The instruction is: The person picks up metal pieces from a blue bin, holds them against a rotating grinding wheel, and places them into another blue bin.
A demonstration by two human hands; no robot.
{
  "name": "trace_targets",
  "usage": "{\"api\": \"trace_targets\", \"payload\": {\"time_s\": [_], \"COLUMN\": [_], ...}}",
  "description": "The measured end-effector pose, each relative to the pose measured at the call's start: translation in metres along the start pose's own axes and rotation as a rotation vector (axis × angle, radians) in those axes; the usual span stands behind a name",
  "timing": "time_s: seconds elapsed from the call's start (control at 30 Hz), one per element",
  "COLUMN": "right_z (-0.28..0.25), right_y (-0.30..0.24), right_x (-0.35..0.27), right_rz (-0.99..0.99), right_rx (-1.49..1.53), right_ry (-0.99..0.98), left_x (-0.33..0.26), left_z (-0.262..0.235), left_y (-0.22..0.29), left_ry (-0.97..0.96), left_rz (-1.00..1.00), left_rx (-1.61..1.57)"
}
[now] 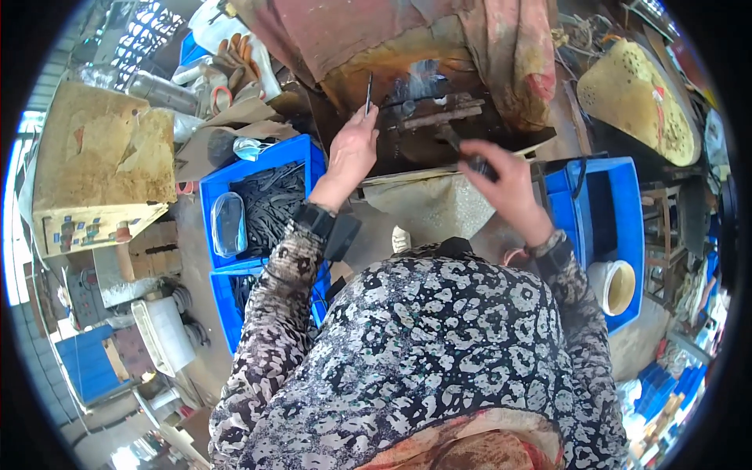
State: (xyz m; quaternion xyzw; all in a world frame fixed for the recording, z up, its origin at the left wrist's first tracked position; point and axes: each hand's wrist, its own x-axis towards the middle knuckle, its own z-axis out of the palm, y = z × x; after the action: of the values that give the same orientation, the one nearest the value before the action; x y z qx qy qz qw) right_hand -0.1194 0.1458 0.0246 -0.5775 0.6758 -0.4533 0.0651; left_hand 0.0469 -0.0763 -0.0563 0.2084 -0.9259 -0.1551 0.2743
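My left hand (354,150) is closed around a thin, flat dark strip (370,88) that stands up past its fingertips. To its right my right hand (509,178) grips a black-handled tool (481,166). The far end of that tool points toward the middle of a dark, dirty work recess (392,153), and its exact kind is hard to make out. Inside the recess lies a worn, pale bar (443,114), with a small round piece (408,107) beside it. Both hands are over the near part of the recess, apart from each other.
Stained cloth (513,59) drapes over the recess. On the left, a blue crate (316,160) holds many dark strips and a clear plastic box (229,225). A blue bin (631,204) with a white bucket (601,283) stands on the right. Gloves (239,61) lie at the far left.
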Motion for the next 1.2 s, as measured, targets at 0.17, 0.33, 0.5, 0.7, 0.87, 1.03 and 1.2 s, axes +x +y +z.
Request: {"api": "trace_targets", "payload": {"time_s": [0.17,0.33,0.5,0.7,0.87,1.03,1.2], "right_z": [0.010,0.015,0.024,0.029,0.028,0.014,0.027], "right_y": [0.010,0.043,0.068,0.081,0.082,0.096,0.086], "right_x": [0.093,0.179,0.226,0.248,0.256,0.265,0.272], "right_rz": [0.139,0.002,0.123,0.158,0.094,0.075,0.181], "right_rx": [-0.039,-0.171,-0.059,-0.148,-0.301,-0.320,-0.279], "right_ry": [0.140,0.194,0.098,0.025,-0.043,-0.080,-0.138], "left_x": [-0.026,-0.022,-0.021,-0.028,-0.037,-0.037,-0.042], "left_z": [0.007,0.005,0.004,0.004,0.005,0.011,0.008], "left_y": [0.006,0.016,0.021,0.021,0.020,0.019,0.009], "left_ry": [-0.032,-0.009,-0.035,0.014,0.087,0.103,-0.081], "left_rz": [-0.135,-0.187,-0.239,-0.199,-0.191,-0.201,-0.257], "left_rx": [-0.071,-0.082,-0.072,0.003,-0.017,-0.037,0.098]}}
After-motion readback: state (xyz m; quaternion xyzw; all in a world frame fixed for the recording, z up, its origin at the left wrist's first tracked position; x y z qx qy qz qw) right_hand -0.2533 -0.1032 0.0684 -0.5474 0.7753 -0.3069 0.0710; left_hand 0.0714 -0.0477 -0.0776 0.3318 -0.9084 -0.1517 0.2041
